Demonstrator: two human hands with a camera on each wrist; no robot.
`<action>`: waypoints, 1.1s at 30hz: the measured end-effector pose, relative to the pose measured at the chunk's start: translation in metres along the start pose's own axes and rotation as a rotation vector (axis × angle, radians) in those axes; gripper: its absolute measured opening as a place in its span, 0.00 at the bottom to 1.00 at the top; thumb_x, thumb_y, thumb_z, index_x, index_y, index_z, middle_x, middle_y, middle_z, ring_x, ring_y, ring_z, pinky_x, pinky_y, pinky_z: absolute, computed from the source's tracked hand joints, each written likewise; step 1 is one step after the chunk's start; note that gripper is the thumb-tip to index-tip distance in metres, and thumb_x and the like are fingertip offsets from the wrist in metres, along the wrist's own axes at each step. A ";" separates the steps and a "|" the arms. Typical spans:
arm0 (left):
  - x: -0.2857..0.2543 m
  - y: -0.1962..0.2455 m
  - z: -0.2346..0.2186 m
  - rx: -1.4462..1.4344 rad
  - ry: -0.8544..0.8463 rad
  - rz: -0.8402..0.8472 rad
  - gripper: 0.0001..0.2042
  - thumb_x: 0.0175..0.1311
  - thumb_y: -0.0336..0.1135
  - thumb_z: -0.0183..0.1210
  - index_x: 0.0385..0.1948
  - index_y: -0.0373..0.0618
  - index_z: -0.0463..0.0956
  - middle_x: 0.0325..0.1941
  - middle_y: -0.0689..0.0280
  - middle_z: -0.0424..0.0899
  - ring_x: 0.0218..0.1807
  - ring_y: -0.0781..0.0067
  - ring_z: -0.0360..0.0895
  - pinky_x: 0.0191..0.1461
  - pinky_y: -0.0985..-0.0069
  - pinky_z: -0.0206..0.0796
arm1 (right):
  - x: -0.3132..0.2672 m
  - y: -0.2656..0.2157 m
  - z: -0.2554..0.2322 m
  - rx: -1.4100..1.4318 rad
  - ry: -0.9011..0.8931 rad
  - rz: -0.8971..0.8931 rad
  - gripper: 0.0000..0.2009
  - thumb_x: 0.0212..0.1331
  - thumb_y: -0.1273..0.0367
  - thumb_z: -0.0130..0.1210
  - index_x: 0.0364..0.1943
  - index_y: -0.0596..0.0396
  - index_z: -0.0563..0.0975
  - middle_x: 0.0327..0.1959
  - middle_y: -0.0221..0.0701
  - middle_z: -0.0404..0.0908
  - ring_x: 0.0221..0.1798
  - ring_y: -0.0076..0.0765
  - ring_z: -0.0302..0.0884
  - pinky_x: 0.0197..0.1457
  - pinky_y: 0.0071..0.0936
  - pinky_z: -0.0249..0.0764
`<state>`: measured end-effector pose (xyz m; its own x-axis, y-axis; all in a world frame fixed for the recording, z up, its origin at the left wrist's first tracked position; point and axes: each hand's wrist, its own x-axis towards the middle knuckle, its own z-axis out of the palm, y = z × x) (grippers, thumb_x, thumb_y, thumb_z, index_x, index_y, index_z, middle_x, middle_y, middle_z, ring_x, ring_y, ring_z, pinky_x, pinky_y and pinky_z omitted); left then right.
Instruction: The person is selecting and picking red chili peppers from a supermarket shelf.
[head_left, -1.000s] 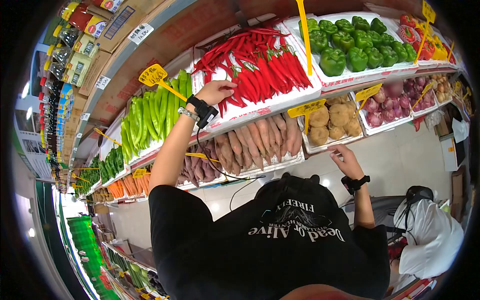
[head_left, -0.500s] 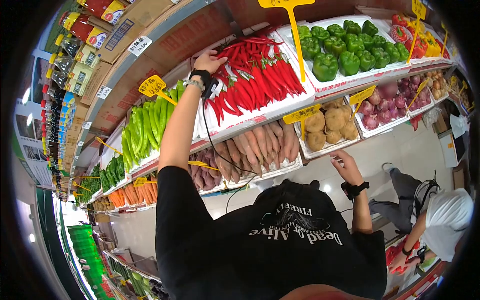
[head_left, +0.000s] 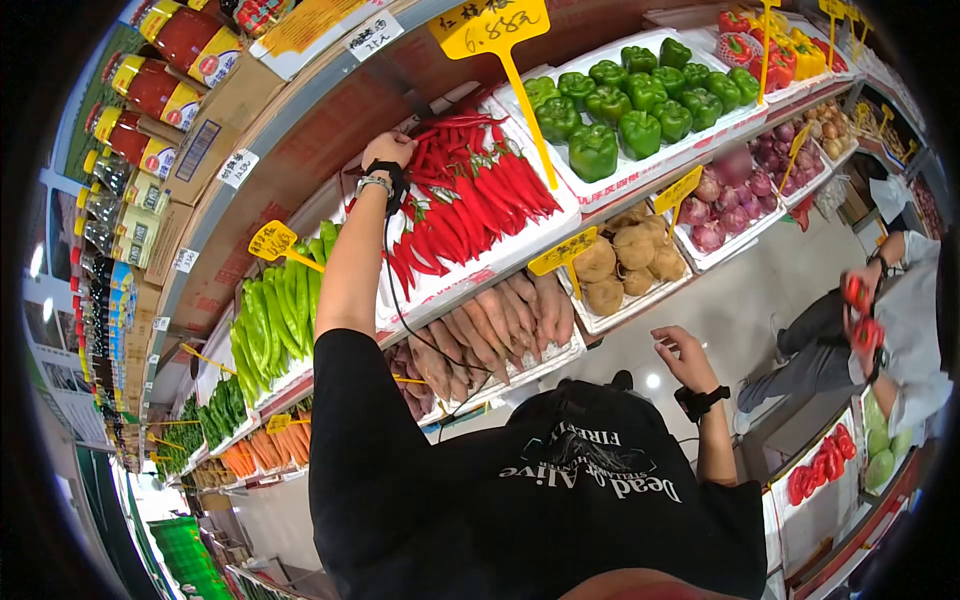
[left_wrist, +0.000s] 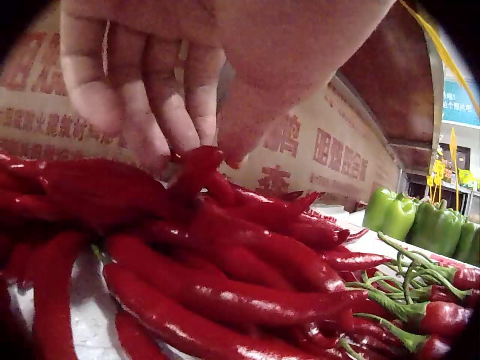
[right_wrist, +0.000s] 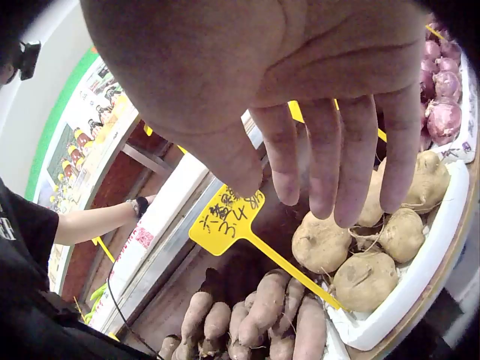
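At the back left of the pile of red chili peppers [head_left: 460, 200], my left hand [head_left: 390, 150] reaches down. Seen from the left wrist, the fingers [left_wrist: 161, 105] and thumb pinch the end of a red chili pepper [left_wrist: 199, 165] on top of the heap. My right hand [head_left: 682, 356] hangs in the air before the lower shelf, its fingers loosely extended and holding nothing. In the right wrist view, that hand overlaps a tray of round tan root vegetables [right_wrist: 364, 279] and a yellow price tag [right_wrist: 225, 223].
Green bell peppers [head_left: 640, 135] lie right of the chilies, long green peppers [head_left: 275, 320] to the left. Sweet potatoes [head_left: 490, 330] and red onions [head_left: 725, 210] sit below. A tall yellow price sign [head_left: 490, 25] stands beside the chilies. Another person [head_left: 885, 320] stands at right holding red peppers.
My left hand has moved from the chili tray's front left to its back left and now pinches a pepper. The view has shifted; the other person now stands upright with red peppers.
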<state>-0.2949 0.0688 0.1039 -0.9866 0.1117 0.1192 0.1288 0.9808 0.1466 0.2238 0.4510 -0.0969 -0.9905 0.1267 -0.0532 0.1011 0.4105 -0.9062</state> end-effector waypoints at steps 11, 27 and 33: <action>0.008 0.016 0.012 0.190 0.077 0.000 0.16 0.61 0.54 0.63 0.47 0.63 0.85 0.50 0.59 0.86 0.55 0.57 0.83 0.58 0.62 0.73 | -0.001 0.000 -0.008 -0.006 0.043 -0.002 0.12 0.64 0.68 0.58 0.49 0.56 0.79 0.46 0.36 0.83 0.44 0.36 0.82 0.46 0.33 0.77; -0.129 -0.032 -0.054 -0.278 0.324 -0.027 0.12 0.63 0.46 0.60 0.37 0.49 0.86 0.32 0.58 0.88 0.39 0.55 0.86 0.44 0.63 0.74 | 0.011 0.005 -0.004 -0.005 -0.044 0.052 0.12 0.64 0.69 0.58 0.50 0.57 0.79 0.46 0.37 0.83 0.44 0.39 0.83 0.46 0.33 0.78; -0.233 -0.065 -0.024 -0.411 0.388 -0.242 0.14 0.65 0.45 0.59 0.35 0.44 0.83 0.29 0.57 0.87 0.34 0.56 0.86 0.39 0.64 0.73 | 0.034 0.009 0.009 0.001 -0.173 -0.027 0.12 0.64 0.71 0.59 0.50 0.57 0.79 0.48 0.36 0.83 0.45 0.37 0.83 0.48 0.32 0.78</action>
<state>-0.0714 -0.0242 0.0898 -0.8940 -0.2486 0.3727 0.0100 0.8206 0.5714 0.1900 0.4510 -0.1111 -0.9941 -0.0415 -0.0998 0.0740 0.4111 -0.9086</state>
